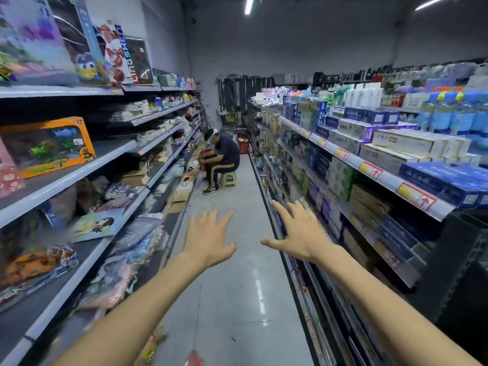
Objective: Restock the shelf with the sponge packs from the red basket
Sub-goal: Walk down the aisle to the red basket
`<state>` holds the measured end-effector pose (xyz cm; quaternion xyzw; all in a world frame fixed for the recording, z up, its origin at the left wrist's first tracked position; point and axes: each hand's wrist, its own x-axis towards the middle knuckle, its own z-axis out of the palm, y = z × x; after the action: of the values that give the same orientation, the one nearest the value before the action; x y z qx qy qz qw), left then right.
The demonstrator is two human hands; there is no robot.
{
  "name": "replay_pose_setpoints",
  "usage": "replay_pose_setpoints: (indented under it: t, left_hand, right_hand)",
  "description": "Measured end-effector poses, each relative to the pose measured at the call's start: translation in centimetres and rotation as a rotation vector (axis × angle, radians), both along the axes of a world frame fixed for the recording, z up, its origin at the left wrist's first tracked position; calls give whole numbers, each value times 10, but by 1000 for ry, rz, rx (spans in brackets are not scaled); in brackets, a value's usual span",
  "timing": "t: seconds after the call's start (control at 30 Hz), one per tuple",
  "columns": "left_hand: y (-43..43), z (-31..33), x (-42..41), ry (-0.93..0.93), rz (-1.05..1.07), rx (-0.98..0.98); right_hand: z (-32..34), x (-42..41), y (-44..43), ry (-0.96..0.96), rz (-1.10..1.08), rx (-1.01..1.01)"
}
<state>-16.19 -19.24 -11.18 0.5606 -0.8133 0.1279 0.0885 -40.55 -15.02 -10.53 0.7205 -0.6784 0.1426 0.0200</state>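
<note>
Head view: left hand and right hand spread wide, holding nothing.

We have aisle floor open from six toward twelve o'clock. Packed left shelving walls it at nine and right shelving at three, while a seated person on a stool blocks the left half near twelve.
</note>
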Motion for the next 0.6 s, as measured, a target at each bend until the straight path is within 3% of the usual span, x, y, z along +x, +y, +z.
replay_pose_setpoints:
  t: [0.27,0.37,0.6]
  left_hand:
    - [-45,-44,-32,-8,-16,40]
    - [-57,-67,-31,41,-36,18]
    - [-111,-123,-26,91,-2,173]
  right_hand:
    - [-54,-42,-43,-133,22,108]
    - [-77,-48,-55,-122,93,100]
    - [-127,-48,-115,-80,150,180]
